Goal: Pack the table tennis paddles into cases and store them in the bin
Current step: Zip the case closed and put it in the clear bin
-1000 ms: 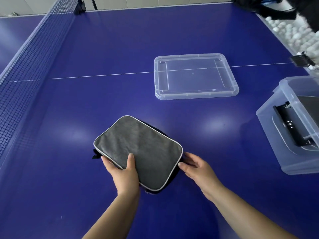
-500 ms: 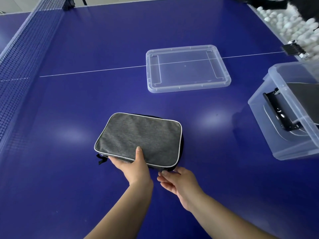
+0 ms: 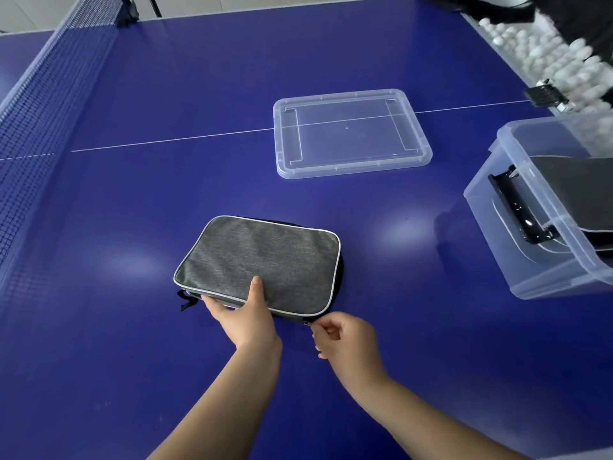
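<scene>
Your right hand [image 3: 345, 340] sits at the near-right corner of the grey case [image 3: 262, 263], thumb & forefinger pinched together on what looks like the zipper pull [image 3: 306, 323]; it's too small to be sure. Your left hand [image 3: 243, 315] clamps the case's near edge, thumb flat on top, fingers tucked under the lip, pinning it to the table [image 3: 166, 94].

Case lies flat right in front of both hands, long axis running left-right w/ a slight tilt. The zip edge faces you, so I'd judge the pull has to travel along that near side or round the right corner. Right hand is the nearer one for that; left only steadies.

The bin [image 3: 517, 227] is off to your right, well apart from the case, already holding another dark case [image 3: 577, 180]. Its lid [image 3: 351, 132] lies flat beyond the case, nearer the centre line. Bare table between case & bin, so plenty of room for the carry. Net [image 3: 39, 127] on the left is well out of the way.
</scene>
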